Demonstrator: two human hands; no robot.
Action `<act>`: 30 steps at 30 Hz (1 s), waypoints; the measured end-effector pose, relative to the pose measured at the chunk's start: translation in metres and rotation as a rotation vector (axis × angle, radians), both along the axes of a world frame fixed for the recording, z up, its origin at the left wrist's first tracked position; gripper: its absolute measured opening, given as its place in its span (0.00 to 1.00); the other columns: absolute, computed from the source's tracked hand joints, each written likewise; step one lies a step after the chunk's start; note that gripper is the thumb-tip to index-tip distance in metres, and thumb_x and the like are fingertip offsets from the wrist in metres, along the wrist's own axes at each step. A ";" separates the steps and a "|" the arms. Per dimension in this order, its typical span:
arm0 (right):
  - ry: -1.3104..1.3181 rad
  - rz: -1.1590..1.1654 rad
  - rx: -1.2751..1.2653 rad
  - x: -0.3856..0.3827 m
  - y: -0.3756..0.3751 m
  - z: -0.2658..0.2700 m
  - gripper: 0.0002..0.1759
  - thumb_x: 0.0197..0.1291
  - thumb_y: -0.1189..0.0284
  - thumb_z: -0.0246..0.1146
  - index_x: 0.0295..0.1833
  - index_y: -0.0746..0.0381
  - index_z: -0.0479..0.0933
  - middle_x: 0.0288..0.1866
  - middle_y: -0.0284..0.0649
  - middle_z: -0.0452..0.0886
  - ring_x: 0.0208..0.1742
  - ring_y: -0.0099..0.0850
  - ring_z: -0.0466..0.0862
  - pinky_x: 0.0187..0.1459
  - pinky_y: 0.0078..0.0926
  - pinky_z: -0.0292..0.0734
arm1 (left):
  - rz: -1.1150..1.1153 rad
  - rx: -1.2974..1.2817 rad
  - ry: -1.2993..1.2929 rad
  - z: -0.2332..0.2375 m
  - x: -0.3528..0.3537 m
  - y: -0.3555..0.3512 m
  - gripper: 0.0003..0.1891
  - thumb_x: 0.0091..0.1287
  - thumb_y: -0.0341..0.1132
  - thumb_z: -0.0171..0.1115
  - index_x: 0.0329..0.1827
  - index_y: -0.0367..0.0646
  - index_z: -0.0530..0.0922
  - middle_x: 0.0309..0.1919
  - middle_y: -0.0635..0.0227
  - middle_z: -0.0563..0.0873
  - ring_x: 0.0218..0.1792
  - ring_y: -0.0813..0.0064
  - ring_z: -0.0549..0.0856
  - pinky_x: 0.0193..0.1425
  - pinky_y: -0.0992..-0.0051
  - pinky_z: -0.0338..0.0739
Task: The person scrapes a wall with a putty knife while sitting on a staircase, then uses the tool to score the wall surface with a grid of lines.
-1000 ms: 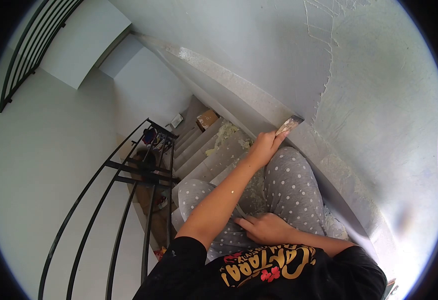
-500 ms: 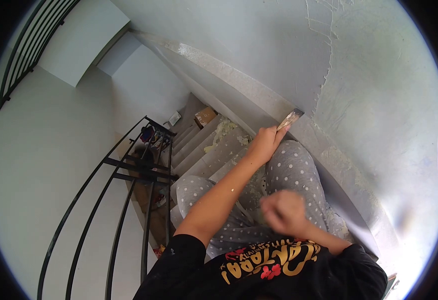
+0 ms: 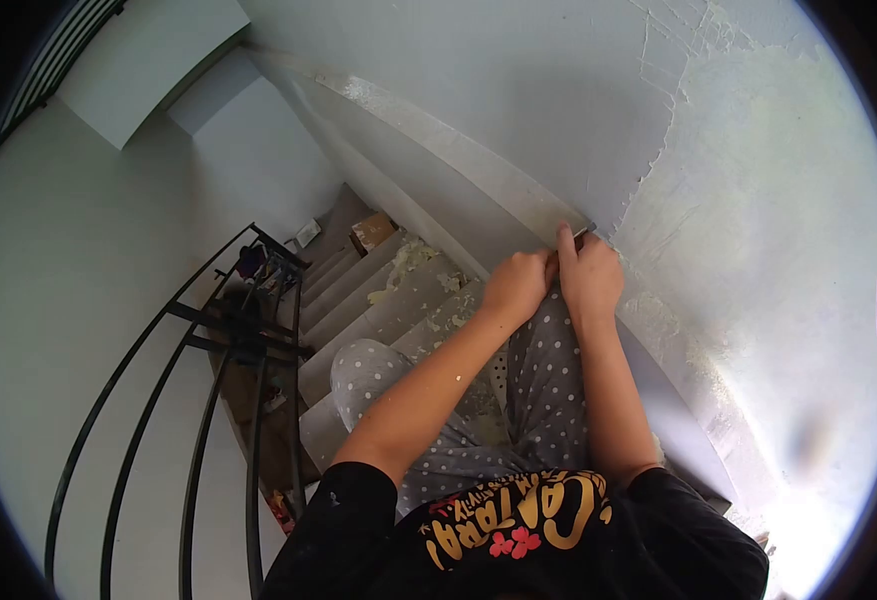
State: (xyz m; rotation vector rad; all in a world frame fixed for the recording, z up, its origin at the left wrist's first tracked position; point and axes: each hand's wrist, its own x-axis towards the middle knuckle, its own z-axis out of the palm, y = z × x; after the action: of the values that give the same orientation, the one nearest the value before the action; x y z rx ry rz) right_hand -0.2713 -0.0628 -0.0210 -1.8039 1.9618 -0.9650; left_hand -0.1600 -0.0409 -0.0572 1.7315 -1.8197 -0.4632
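1. Your left hand (image 3: 515, 288) is gripping the handle end of the scraper (image 3: 584, 231), its grip closed; the fingers are mostly hiding the handle.
2. Your right hand (image 3: 593, 277) is closing around the scraper nearer the blade, its thumb pointing up along it, and the two hands are touching.
3. The scraper is sitting to the right of the stairs (image 3: 348, 325), its blade end meeting the wall (image 3: 598, 120) just above the ledge (image 3: 438, 145); you cannot tell exactly how the edge is pressing.
4. Pale flakes (image 3: 413, 262) are lying on the stairs, and a box (image 3: 372, 232) is resting farther down them.
5. The railing (image 3: 194, 440) is running along the left of the stairs.
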 end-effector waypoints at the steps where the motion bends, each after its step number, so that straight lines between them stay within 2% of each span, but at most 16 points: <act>1: 0.007 -0.004 0.002 0.001 -0.001 -0.001 0.32 0.66 0.47 0.56 0.34 0.69 0.84 0.30 0.58 0.85 0.38 0.57 0.87 0.44 0.48 0.81 | -0.004 0.002 0.007 0.000 0.001 0.000 0.19 0.75 0.43 0.54 0.36 0.35 0.82 0.29 0.42 0.86 0.34 0.40 0.86 0.40 0.48 0.80; 3: 0.079 -0.004 0.016 0.001 -0.001 0.000 0.29 0.66 0.51 0.56 0.33 0.70 0.84 0.33 0.60 0.84 0.39 0.59 0.86 0.45 0.51 0.80 | -0.010 -0.002 0.009 0.002 0.000 0.002 0.18 0.74 0.42 0.55 0.35 0.35 0.82 0.29 0.42 0.85 0.34 0.40 0.86 0.40 0.49 0.81; 6: 0.146 -0.012 -0.008 0.003 0.001 0.006 0.26 0.64 0.56 0.55 0.31 0.69 0.85 0.32 0.60 0.85 0.36 0.58 0.87 0.44 0.50 0.82 | -0.018 0.018 0.039 0.010 -0.001 0.007 0.17 0.74 0.41 0.54 0.35 0.35 0.82 0.30 0.42 0.86 0.35 0.41 0.86 0.41 0.49 0.81; 10: 0.215 0.004 0.021 0.004 0.002 0.015 0.26 0.65 0.56 0.54 0.31 0.69 0.85 0.32 0.61 0.85 0.37 0.59 0.87 0.44 0.51 0.82 | -0.024 0.042 0.099 0.011 -0.001 0.008 0.17 0.74 0.41 0.54 0.36 0.35 0.83 0.31 0.43 0.86 0.36 0.41 0.86 0.42 0.50 0.81; 12: 0.254 0.006 0.027 0.005 0.002 0.019 0.27 0.65 0.56 0.54 0.31 0.69 0.85 0.32 0.61 0.85 0.38 0.60 0.87 0.45 0.51 0.82 | -0.018 0.054 0.136 0.010 -0.001 0.008 0.15 0.73 0.39 0.56 0.40 0.35 0.84 0.32 0.41 0.85 0.36 0.39 0.85 0.42 0.49 0.80; 18: 0.342 0.009 -0.008 0.005 0.000 0.023 0.26 0.66 0.56 0.54 0.32 0.69 0.84 0.33 0.62 0.84 0.39 0.60 0.86 0.46 0.51 0.82 | -0.081 0.044 0.225 0.010 -0.002 0.006 0.14 0.72 0.38 0.56 0.39 0.34 0.83 0.31 0.43 0.86 0.36 0.42 0.86 0.42 0.50 0.81; 19: 0.353 0.010 -0.004 0.012 0.002 0.041 0.26 0.66 0.56 0.54 0.32 0.69 0.84 0.33 0.62 0.84 0.39 0.60 0.86 0.46 0.51 0.82 | -0.081 0.048 0.237 0.013 -0.009 0.000 0.14 0.72 0.38 0.56 0.39 0.34 0.83 0.31 0.43 0.86 0.36 0.42 0.86 0.42 0.50 0.81; 21: 0.305 -0.070 -0.200 0.023 0.000 0.079 0.26 0.67 0.56 0.53 0.33 0.68 0.84 0.32 0.60 0.85 0.39 0.60 0.86 0.45 0.50 0.82 | -0.068 -0.393 0.483 0.021 -0.031 -0.018 0.12 0.71 0.37 0.57 0.41 0.34 0.81 0.30 0.43 0.86 0.36 0.41 0.86 0.41 0.51 0.81; 25: 0.390 -0.041 -0.214 0.018 -0.006 0.090 0.25 0.68 0.56 0.54 0.32 0.66 0.83 0.30 0.58 0.85 0.37 0.58 0.86 0.44 0.50 0.82 | -0.068 -0.441 0.604 0.033 -0.035 -0.028 0.12 0.70 0.36 0.58 0.42 0.34 0.78 0.29 0.43 0.85 0.36 0.41 0.85 0.38 0.53 0.81; 27: 0.209 0.189 -0.212 0.010 0.028 0.081 0.24 0.70 0.56 0.56 0.32 0.66 0.82 0.27 0.54 0.84 0.33 0.55 0.86 0.39 0.48 0.80 | -0.076 -0.492 0.406 0.032 -0.026 -0.020 0.14 0.73 0.39 0.57 0.37 0.34 0.79 0.25 0.44 0.84 0.32 0.42 0.85 0.34 0.54 0.79; 28: 0.133 0.279 -0.118 0.003 0.041 0.077 0.24 0.70 0.57 0.57 0.31 0.66 0.81 0.25 0.54 0.82 0.30 0.55 0.85 0.36 0.47 0.78 | -0.063 -0.490 0.423 0.039 -0.020 -0.012 0.14 0.73 0.39 0.57 0.37 0.34 0.79 0.25 0.44 0.84 0.32 0.42 0.85 0.34 0.54 0.79; 30: 0.066 0.372 -0.031 -0.013 0.062 0.068 0.24 0.71 0.57 0.58 0.30 0.66 0.80 0.23 0.53 0.81 0.28 0.54 0.83 0.33 0.46 0.76 | -0.002 -0.301 0.535 0.057 -0.003 -0.001 0.19 0.76 0.42 0.57 0.35 0.31 0.79 0.17 0.52 0.79 0.18 0.55 0.80 0.25 0.62 0.73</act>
State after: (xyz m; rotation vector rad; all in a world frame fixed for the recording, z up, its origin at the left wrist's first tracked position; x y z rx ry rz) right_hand -0.2842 -0.0009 0.0465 -2.1405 1.5692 -0.8253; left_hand -0.1632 -0.0415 -0.0004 1.2522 -1.4197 -0.5566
